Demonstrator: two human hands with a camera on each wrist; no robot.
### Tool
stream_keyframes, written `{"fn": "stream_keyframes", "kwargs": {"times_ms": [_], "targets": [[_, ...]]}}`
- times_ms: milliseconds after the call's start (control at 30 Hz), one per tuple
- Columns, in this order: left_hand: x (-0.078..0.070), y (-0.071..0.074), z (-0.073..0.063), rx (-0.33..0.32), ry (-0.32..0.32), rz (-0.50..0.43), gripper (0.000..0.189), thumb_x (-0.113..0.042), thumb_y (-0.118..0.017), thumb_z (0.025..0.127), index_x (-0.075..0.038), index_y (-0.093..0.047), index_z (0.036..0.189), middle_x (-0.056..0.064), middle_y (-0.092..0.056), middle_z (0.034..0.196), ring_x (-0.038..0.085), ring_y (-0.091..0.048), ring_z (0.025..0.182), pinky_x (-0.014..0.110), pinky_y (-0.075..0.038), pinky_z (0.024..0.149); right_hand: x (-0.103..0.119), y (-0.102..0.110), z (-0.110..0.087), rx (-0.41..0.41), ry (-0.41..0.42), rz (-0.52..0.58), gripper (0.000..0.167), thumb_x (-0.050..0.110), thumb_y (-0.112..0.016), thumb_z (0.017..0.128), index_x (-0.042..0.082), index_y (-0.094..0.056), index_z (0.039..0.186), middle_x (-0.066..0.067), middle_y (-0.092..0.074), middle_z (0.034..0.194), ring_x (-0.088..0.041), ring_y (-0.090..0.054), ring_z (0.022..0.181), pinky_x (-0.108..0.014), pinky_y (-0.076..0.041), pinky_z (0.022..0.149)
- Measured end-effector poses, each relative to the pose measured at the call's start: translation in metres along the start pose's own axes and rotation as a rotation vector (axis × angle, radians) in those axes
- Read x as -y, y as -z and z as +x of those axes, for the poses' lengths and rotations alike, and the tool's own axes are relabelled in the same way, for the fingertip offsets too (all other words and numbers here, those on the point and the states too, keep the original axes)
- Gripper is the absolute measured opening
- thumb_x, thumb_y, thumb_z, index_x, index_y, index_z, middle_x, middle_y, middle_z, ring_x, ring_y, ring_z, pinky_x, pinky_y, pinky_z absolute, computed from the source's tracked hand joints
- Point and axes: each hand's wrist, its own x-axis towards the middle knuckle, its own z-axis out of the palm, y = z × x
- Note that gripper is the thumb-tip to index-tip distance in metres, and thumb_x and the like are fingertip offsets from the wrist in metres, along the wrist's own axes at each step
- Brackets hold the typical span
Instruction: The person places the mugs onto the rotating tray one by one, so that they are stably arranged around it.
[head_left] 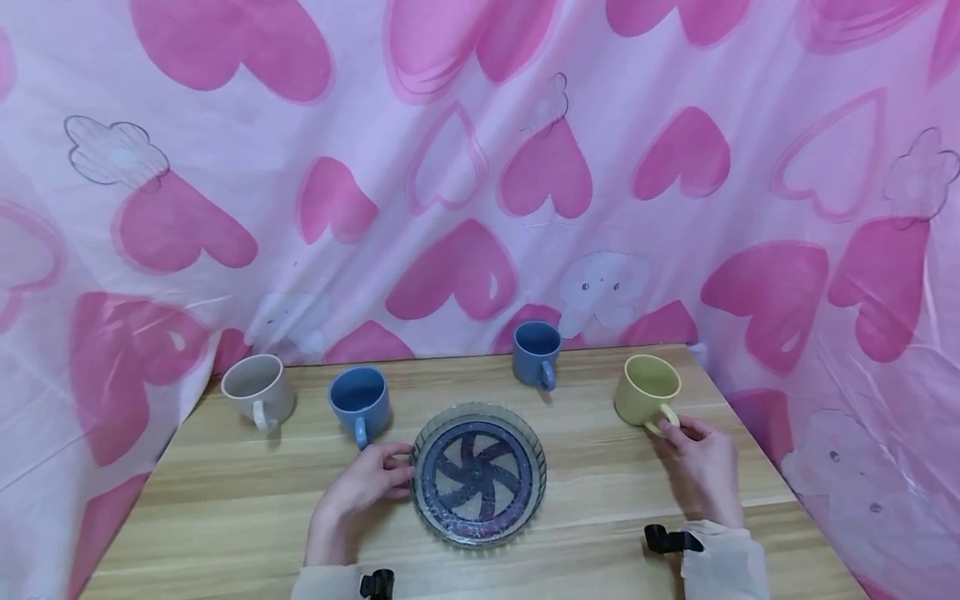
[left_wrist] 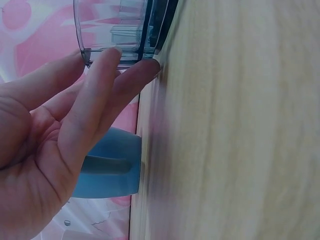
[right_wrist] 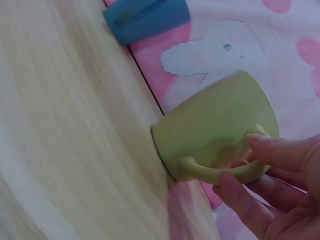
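Note:
A round clear glass dish with a ribbed rim and a dark swirl pattern sits mid-table. At its left side, my left hand touches the wall with fairly straight fingertips. On the right, a yellow-green mug stands upright on the table. My right hand pinches its handle between thumb and fingers, as the right wrist view shows. Just beyond my left hand stands a blue mug, its handle toward me.
A pale grey mug stands at the table's back left. Another blue mug is near the back edge, between dish and yellow-green mug. Pink heart-print cloth hangs behind and beside the wooden table.

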Motion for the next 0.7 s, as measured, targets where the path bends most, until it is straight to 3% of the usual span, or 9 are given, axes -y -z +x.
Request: {"fn": "stream_keyframes", "kwargs": {"times_ms": [167,400,700], "targets": [[-0.0006,-0.0006,0.0005,-0.004,0.002,-0.002,0.046,0.006,-0.058,0.093,0.020,-0.040,0.134,0.027,-0.064,0.105,0.036,-0.067,0.091,0.040,-0.059,0.077,0.0008,0.0046,0.0010,-0.013,0.056,-0.197,0.052,0.038,-0.075,0.086,0.001,-0.067,0.122,-0.012,-0.071,0.103,-0.010,-0.064,0.087,-0.023,-0.055,0.070],[-0.0012,-0.0022,0.0048,-0.006,0.009,-0.013,0.047,0.009,-0.057,0.092,0.020,-0.040,0.135,0.027,-0.064,0.104,0.036,-0.067,0.091,0.040,-0.059,0.077,-0.0007,0.0078,0.0046,-0.089,0.125,-0.348,0.047,0.041,-0.071,0.089,0.006,-0.070,0.120,-0.011,-0.072,0.102,0.000,-0.059,0.082,-0.014,-0.047,0.066],[0.0001,-0.0030,0.0026,-0.034,0.015,-0.004,0.048,0.009,-0.057,0.092,0.018,-0.040,0.136,0.026,-0.063,0.104,0.034,-0.067,0.089,0.039,-0.059,0.076,-0.0052,0.0013,0.0082,-0.151,0.214,-0.422,0.039,0.036,-0.072,0.089,0.007,-0.073,0.114,-0.012,-0.074,0.097,0.007,-0.056,0.075,-0.014,-0.044,0.068]]}}
